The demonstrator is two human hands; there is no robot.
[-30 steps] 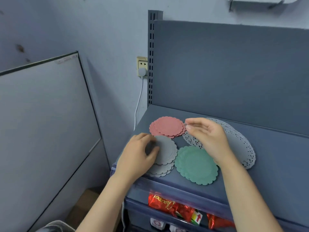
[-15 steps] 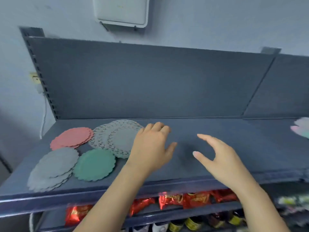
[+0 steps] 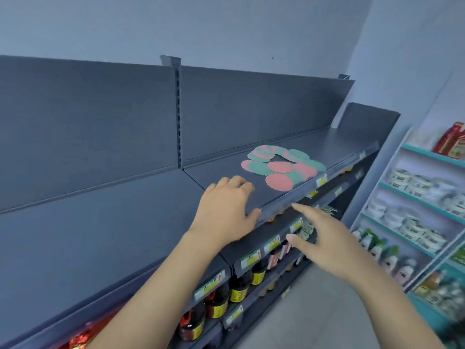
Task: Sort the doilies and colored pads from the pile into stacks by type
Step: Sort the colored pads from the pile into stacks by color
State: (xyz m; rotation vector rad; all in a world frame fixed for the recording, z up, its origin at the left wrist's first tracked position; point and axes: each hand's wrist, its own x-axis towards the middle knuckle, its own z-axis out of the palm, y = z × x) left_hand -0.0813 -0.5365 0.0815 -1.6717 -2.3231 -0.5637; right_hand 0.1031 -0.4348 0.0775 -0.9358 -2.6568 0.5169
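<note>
A loose pile of pink and green scalloped pads (image 3: pixel 281 166) lies spread on the dark top shelf (image 3: pixel 100 222), to the right of the shelf's joint. My left hand (image 3: pixel 226 212) hovers over the shelf's front part just short of the pile, fingers relaxed and holding nothing. My right hand (image 3: pixel 324 238) is out in front of the shelf edge, lower and to the right, fingers spread and empty. The sorted stacks are out of view to the left.
Below the top shelf, lower shelves hold dark jars with yellow labels (image 3: pixel 239 290) and price tags (image 3: pixel 271 244). A teal-edged rack of packaged goods (image 3: pixel 415 222) stands to the right. The grey floor aisle (image 3: pixel 314 311) runs between them.
The view has swung right, away from the sorted stacks, and the mixed pile has come into sight. Both hands left the stacks and moved right, empty.
</note>
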